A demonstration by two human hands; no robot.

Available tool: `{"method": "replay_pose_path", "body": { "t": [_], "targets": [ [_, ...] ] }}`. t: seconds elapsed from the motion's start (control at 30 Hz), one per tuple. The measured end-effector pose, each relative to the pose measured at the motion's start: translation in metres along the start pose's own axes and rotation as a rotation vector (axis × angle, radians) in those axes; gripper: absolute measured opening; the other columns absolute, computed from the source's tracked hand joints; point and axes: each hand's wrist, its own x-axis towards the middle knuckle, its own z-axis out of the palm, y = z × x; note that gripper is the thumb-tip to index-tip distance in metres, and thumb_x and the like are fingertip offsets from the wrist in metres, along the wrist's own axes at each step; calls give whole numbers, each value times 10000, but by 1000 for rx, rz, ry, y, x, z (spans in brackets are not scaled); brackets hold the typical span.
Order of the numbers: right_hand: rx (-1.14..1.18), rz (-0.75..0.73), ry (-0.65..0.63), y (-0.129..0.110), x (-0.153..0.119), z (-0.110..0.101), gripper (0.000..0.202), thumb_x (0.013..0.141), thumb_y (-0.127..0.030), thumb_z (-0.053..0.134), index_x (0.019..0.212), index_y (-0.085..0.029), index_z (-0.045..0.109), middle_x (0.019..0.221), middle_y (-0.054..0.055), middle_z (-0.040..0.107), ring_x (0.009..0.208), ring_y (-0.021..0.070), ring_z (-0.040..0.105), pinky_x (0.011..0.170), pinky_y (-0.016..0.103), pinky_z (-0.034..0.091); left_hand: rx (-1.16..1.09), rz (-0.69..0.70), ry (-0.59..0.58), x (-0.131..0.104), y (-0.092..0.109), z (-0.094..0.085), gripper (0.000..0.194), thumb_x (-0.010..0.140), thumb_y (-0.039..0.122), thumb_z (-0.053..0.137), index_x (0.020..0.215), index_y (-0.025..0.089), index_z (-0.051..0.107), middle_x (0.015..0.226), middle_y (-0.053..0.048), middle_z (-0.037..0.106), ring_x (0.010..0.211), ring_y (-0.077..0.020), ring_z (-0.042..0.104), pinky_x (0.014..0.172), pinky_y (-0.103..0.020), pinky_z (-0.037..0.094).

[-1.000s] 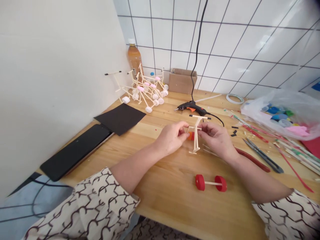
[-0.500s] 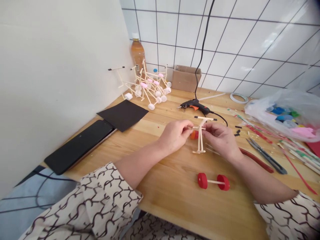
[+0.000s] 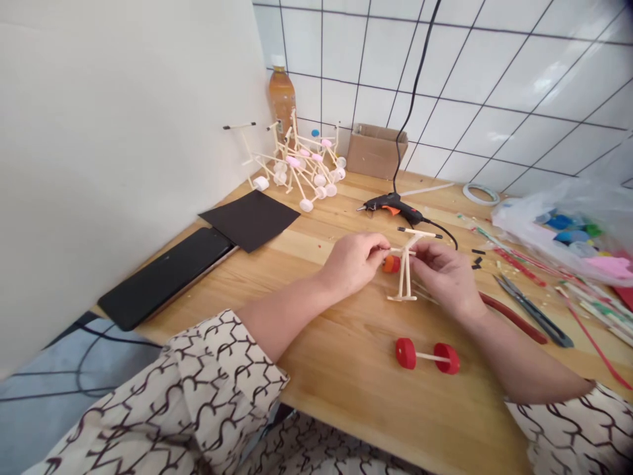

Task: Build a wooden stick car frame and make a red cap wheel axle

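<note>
Over the table, a small tricycle-like frame of pale sticks (image 3: 402,280) with a black-tipped handlebar is held between both hands. My left hand (image 3: 353,264) is closed, its thumb and fingertips pinched at the left end of the short crosspiece. From the right, my right hand (image 3: 442,274) pinches the frame below the handlebar; its fingertips are partly hidden behind the sticks. Just past my left fingertips shows an orange-and-red cap piece (image 3: 391,264). Nearer me, a pair of red wheels (image 3: 405,353) joined by a pale stick axle rests on the wood.
Behind the hands lies a black glue gun (image 3: 395,206) with its cord. Several finished stick models (image 3: 306,168) stand back left by a bottle (image 3: 282,95) and cardboard box (image 3: 376,152). Black sheet (image 3: 250,218) and phone (image 3: 165,277) lie left; cutters (image 3: 537,313) and plastic bag (image 3: 524,221) right.
The whole view has shifted slightly, so everything sits a little further right. Both hands keep their hold on the stick frame, with hardly any movement.
</note>
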Motion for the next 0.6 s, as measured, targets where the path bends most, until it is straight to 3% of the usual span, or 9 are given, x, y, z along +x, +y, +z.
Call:
{"method": "replay_pose_path", "body": {
  "t": [0.6],
  "targets": [
    [-23, 24, -4, -5, 1, 0, 105, 658, -284, 697, 706, -218, 631, 657, 1, 611, 581, 148, 544, 537, 280, 417, 17, -28, -45, 1, 2, -1, 60, 796, 130, 618, 826, 150, 667, 766, -30, 715, 634, -125, 613, 604, -227, 452]
  ]
}}
